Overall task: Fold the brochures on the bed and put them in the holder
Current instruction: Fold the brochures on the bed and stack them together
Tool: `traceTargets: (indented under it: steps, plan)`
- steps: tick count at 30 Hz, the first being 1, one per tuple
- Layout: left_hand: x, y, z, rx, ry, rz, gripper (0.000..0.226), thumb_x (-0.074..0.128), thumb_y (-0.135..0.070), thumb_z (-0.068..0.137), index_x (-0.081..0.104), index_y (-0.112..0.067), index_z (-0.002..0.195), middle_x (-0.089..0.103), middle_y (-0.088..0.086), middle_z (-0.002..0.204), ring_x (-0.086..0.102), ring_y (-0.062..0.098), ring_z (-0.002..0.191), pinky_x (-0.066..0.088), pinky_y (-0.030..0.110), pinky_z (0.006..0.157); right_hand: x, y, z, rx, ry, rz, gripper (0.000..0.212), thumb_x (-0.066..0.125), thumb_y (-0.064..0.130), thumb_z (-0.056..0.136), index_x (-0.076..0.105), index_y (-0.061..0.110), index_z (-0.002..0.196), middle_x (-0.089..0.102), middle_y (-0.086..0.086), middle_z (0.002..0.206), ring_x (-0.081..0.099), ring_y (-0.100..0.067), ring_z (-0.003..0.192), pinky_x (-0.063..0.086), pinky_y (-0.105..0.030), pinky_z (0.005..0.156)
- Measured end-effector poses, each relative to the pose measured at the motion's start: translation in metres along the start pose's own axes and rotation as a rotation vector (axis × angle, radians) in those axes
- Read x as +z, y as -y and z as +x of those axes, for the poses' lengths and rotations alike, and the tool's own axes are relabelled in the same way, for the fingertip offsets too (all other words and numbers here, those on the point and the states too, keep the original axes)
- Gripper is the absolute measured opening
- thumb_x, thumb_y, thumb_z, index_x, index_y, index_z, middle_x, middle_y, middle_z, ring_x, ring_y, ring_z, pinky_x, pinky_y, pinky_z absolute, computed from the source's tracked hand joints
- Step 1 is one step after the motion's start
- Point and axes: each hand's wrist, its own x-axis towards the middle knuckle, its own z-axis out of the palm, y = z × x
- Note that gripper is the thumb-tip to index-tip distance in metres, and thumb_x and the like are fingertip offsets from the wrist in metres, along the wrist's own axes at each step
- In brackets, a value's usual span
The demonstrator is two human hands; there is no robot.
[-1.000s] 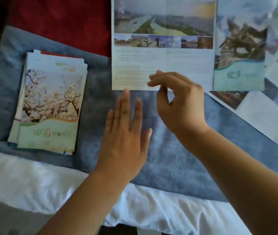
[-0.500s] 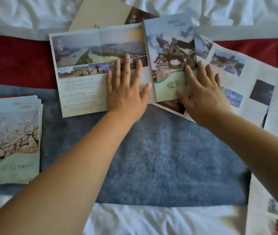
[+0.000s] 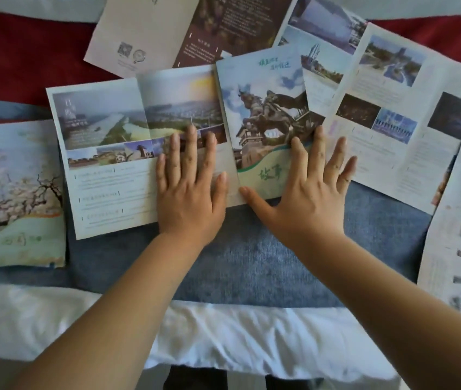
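Observation:
An unfolded brochure (image 3: 105, 153) lies flat on the bed, with landscape photos on its left panels and a horse-rider statue on its right cover panel (image 3: 263, 114). My left hand (image 3: 189, 190) presses flat on the middle panel, fingers spread. On the lower right corner of the cover panel rests my right hand (image 3: 308, 190), flat, with its thumb near the fold. A stack of folded brochures (image 3: 18, 198) with a blossom-tree cover sits at the left. No holder is in view.
More unfolded brochures lie around: a beige and brown one (image 3: 184, 26) at the top, one with small photos (image 3: 398, 114) at the right, another (image 3: 460, 263) at the far right edge. A blue blanket (image 3: 251, 257), a red cloth (image 3: 21, 57) and a white sheet (image 3: 223, 339) cover the bed.
Both hands went from hovering over the blue blanket to lying flat on the open brochure. The view has shifted toward the far side of the bed, bringing more brochures into sight.

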Motion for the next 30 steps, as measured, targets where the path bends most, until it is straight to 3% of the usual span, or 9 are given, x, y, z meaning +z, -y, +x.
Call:
traceTargets:
  steps: [8, 16, 20, 25, 27, 30]
  plan:
    - [0.009, 0.012, -0.052, 0.033, -0.045, 0.002, 0.059, 0.017, -0.044, 0.109, 0.013, -0.023, 0.164, 0.006, 0.005, 0.172, 0.001, 0.027, 0.159, 0.007, 0.051, 0.127, 0.007, 0.025, -0.042, 0.03, 0.059, 0.035, 0.112, 0.036, 0.092, 0.078, 0.005, 0.024, 0.163, -0.007, -0.025, 0.168, -0.014, -0.037, 0.156, -0.019, -0.061, 0.119]
    - [0.019, 0.011, -0.049, 0.014, -0.099, -0.001, 0.059, 0.017, -0.042, 0.108, 0.013, -0.024, 0.164, 0.007, 0.004, 0.172, 0.003, 0.027, 0.159, 0.008, 0.052, 0.127, -0.005, 0.037, -0.037, 0.074, -0.061, 0.15, 0.12, 0.074, 0.069, 0.071, 0.002, 0.03, 0.16, 0.012, -0.027, 0.163, 0.009, -0.036, 0.157, -0.013, -0.063, 0.119]
    - [0.02, 0.011, -0.048, 0.021, -0.095, -0.007, 0.06, 0.019, -0.042, 0.107, 0.013, -0.024, 0.164, 0.006, 0.005, 0.172, 0.002, 0.027, 0.159, 0.008, 0.052, 0.127, -0.013, 0.033, -0.038, 0.056, -0.081, 0.086, 0.127, 0.08, 0.059, 0.075, -0.007, 0.029, 0.161, 0.015, -0.024, 0.164, 0.012, -0.035, 0.157, -0.015, -0.056, 0.119]
    - [0.021, 0.01, -0.048, 0.007, -0.088, 0.002, 0.061, 0.018, -0.042, 0.107, 0.012, -0.024, 0.164, 0.003, 0.003, 0.172, 0.0, 0.027, 0.159, 0.008, 0.053, 0.127, -0.018, 0.023, -0.039, 0.008, -0.005, 0.096, 0.129, 0.076, 0.053, 0.084, -0.028, 0.027, 0.156, 0.006, -0.015, 0.171, 0.007, -0.026, 0.159, -0.009, -0.047, 0.125]
    - [0.022, 0.011, -0.049, 0.002, -0.095, 0.007, 0.061, 0.018, -0.042, 0.107, 0.012, -0.024, 0.164, 0.002, 0.003, 0.172, 0.0, 0.026, 0.159, 0.007, 0.052, 0.127, -0.02, 0.022, -0.04, -0.004, -0.022, 0.125, 0.126, 0.077, 0.047, 0.085, -0.022, 0.026, 0.159, 0.011, -0.013, 0.171, 0.01, -0.026, 0.158, -0.008, -0.046, 0.126]
    - [0.026, 0.011, -0.047, 0.002, -0.099, 0.018, 0.061, 0.016, -0.042, 0.106, 0.01, -0.025, 0.165, 0.0, 0.003, 0.172, -0.001, 0.026, 0.159, 0.007, 0.052, 0.127, -0.022, 0.019, -0.041, 0.003, -0.155, 0.18, 0.107, 0.08, 0.026, 0.083, 0.01, 0.023, 0.164, 0.038, -0.008, 0.158, 0.033, -0.027, 0.149, 0.008, -0.052, 0.128]
